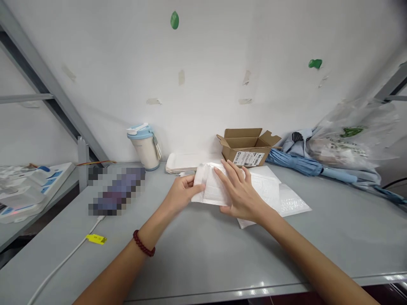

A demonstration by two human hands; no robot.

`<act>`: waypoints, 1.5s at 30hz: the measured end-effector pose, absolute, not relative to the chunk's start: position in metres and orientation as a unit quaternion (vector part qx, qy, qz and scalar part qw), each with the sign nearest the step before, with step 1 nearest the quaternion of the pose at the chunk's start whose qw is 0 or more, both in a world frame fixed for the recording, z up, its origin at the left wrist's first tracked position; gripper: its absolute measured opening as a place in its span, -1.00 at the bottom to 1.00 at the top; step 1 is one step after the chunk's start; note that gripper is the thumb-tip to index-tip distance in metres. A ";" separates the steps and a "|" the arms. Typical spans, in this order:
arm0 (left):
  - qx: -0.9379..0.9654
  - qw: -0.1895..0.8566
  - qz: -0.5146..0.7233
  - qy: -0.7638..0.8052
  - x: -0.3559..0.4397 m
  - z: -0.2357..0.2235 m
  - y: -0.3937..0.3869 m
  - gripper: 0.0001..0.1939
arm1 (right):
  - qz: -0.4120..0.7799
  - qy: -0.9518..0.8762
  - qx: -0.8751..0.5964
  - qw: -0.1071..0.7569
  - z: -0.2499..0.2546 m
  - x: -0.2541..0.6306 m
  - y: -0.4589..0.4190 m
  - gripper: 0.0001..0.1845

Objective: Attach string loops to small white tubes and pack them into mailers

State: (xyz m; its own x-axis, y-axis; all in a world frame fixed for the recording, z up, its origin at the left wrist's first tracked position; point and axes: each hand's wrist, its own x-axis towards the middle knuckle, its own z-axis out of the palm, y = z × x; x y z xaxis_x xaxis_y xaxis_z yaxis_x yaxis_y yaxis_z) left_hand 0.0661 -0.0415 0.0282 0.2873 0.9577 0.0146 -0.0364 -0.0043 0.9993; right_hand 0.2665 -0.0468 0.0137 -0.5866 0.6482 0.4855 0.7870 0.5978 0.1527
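White envelope (212, 189), contents hidden, is pinched by the left hand (182, 193), the right hand (241, 194) spread across it.

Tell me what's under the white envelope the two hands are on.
More white packaging juts out beyond the right hand. Whatever else lies beneath the envelope is covered, so I can't tell.

There are two hands (239, 192), two green patches (174, 20), one tumbler (145, 150), one box (249, 155), one bracelet (144, 244).

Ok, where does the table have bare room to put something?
Bare table shows between the forearms, and right of the white mailers, in front of the blue umbrella. Crowded: along the wall, with cup, mailer stack and open box.
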 end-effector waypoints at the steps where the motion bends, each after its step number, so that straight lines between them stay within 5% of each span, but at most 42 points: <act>1: 0.572 0.573 0.421 0.409 0.068 0.028 -0.043 -0.66 | -0.171 -0.874 -0.408 0.200 0.014 0.266 -0.047 0.00; 23: 0.692 0.286 0.312 0.585 0.009 0.041 -0.021 -0.79 | -0.233 -0.802 -0.448 0.320 0.016 0.294 -0.025 -0.50; 32: 0.761 0.316 0.141 0.548 -0.012 0.035 -0.021 -0.85 | -0.239 -0.805 -0.456 0.297 0.013 0.299 -0.021 -0.58; 45: 0.764 0.273 0.107 0.574 -0.007 0.030 -0.023 -0.89 | -0.236 -0.810 -0.458 0.281 0.014 0.296 -0.024 -0.58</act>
